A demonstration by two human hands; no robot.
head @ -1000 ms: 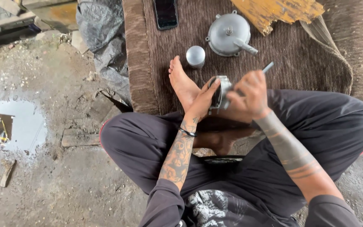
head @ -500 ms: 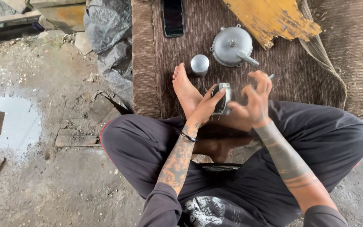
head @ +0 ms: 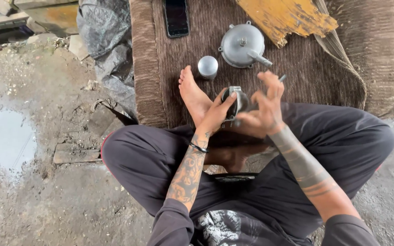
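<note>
1. I sit cross-legged with my bare foot (head: 192, 93) resting on the brown mat (head: 297, 68).
2. My left hand (head: 215, 114) wraps around a small metal part (head: 235, 101). It is up in the air, just above my lap, between both hands.
3. My left fingers are closed on the part, I think to hold it steady while the other hand works.
4. My right hand (head: 263, 111) is pressed against the other side of the part. Some fingers are spread out and lifted.
5. A thin grey stick (head: 282, 78) pokes out past my right fingers. My right hand seems to be pinching it, but I cannot tell how tight.
6. Both arms reach forward and bend in toward the middle, so my hands meet in front of me. My wrists are turned inward.
7. A round silver lid with a spout (head: 243, 44) sits on the mat, near my hands. A small silver cup (head: 207, 66) stands just beside my toes. I think they sit close so I can grab them.
8. A dark phone (head: 176, 17) lies farther up the mat, well apart from the metal pieces.
9. A yellow board (head: 286, 18) lies at the top. A puddle (head: 7, 141) is on the ground to my left.
</note>
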